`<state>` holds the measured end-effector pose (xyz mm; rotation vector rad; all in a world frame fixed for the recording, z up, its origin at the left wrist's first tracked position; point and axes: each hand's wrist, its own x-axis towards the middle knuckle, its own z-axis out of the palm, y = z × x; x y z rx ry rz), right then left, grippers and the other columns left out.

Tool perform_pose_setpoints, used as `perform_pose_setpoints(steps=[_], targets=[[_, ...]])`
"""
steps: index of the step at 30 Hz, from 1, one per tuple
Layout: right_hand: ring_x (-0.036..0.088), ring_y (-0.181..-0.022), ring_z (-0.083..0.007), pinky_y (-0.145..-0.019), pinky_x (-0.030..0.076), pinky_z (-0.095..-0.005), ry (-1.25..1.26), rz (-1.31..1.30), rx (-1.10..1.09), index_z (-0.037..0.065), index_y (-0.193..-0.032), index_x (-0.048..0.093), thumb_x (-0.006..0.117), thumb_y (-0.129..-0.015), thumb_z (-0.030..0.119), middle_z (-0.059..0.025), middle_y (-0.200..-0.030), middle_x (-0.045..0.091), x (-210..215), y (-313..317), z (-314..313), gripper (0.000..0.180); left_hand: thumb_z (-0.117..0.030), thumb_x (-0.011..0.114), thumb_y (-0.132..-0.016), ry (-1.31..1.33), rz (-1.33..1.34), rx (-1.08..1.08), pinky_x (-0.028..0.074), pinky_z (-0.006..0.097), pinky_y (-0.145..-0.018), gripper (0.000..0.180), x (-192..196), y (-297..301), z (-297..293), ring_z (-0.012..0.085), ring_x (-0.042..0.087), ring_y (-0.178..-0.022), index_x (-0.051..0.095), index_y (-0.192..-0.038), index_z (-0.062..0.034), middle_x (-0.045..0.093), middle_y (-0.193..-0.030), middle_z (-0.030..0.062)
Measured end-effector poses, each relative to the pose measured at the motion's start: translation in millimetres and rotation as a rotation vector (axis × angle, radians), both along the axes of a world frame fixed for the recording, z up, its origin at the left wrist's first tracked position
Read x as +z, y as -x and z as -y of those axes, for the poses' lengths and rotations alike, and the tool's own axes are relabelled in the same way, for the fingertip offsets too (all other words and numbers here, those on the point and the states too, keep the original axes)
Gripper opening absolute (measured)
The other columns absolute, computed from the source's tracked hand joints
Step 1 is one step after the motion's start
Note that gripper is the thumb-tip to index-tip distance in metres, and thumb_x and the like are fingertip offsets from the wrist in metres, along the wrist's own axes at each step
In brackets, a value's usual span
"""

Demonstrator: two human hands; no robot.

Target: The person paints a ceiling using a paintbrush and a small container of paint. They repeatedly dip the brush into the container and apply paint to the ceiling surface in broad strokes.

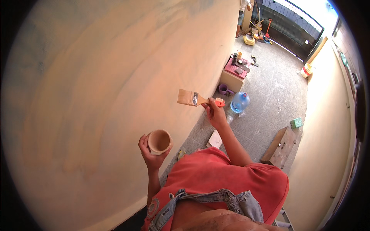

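Observation:
My left hand [145,149] is wrapped round a paint-stained cup [159,141], its open mouth facing up; how much paint is inside I cannot tell. In my right hand [214,112] is a wide paintbrush [187,97], gripped by its wooden, red-ended handle. Its bristles point left, toward the wall [104,84], and are coated in a peach tone. Streaks of peach and yellowish paint run over the wall, with greyer patches showing at the upper left. Whether the bristles touch the wall is hard to judge; they appear apart from it.
Along the wall's foot stand a box with a red top [233,75], a purple mug [223,89] and a blue water jug [240,101]. A wooden box [280,147] lies at right. Far off, a person [242,15] stands near a dark gate [287,27]. Part of a ladder [283,220] shows below.

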<state>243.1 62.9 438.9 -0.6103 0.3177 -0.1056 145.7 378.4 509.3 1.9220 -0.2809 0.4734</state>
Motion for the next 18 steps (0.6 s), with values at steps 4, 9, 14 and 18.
perform_pose_setpoints(steps=[4, 9, 14, 18], targets=[[0.07, -0.1, -0.0158, -0.063, 0.051, -0.013, 0.114, 0.045, 0.033, 0.002, -0.115, 0.058, 0.062, -0.102, 0.024, -0.0059, -0.105, 0.064, 59.5, 12.4, -0.2, 0.026, -0.015, 0.097, -0.062, 0.022, 0.026, 0.007, 0.049, 0.043, -0.101, 0.107, 1.8, -4.5, 4.7, 0.0313, 0.06, -0.118, 0.029, -0.143, -0.0019, 0.057, -0.13, 0.0224], [0.072, -0.094, -0.0158, -0.058, 0.05, -0.0143, 0.105, 0.163, 0.124, 0.002, -0.113, 0.059, 0.064, -0.101, 0.024, -0.0062, -0.101, 0.066, 97.7, 26.8, -14.6, 0.026, -0.012, 0.097, -0.062, 0.022, 0.002, 0.0, 0.049, 0.043, -0.103, 0.108, -1.1, -7.1, 3.7, 0.0316, 0.058, -0.122, 0.027, -0.145, -0.003, 0.054, -0.134, 0.0228], [0.073, -0.086, -0.0161, -0.056, 0.051, -0.0157, 0.092, 0.142, 0.209, 0.001, -0.11, 0.06, 0.066, -0.099, 0.022, -0.0067, -0.094, 0.068, 106.8, 45.4, -38.7, 0.025, -0.013, 0.096, -0.063, 0.081, -0.034, -0.016, 0.047, 0.044, -0.105, 0.109, -6.3, -7.2, 2.7, 0.0328, 0.054, -0.126, 0.025, -0.146, -0.0036, 0.049, -0.139, 0.024], [0.073, -0.086, -0.0171, -0.055, 0.051, -0.0158, 0.039, 0.044, 0.305, 0.001, -0.11, 0.06, 0.066, -0.099, 0.022, -0.0083, -0.097, 0.069, 86.2, 54.2, -56.0, 0.024, -0.013, 0.096, -0.064, 0.09, -0.087, -0.009, 0.045, 0.045, -0.106, 0.109, -13.0, -7.1, -0.2, 0.0326, 0.052, -0.128, 0.025, -0.147, -0.0033, 0.048, -0.14, 0.0232]])
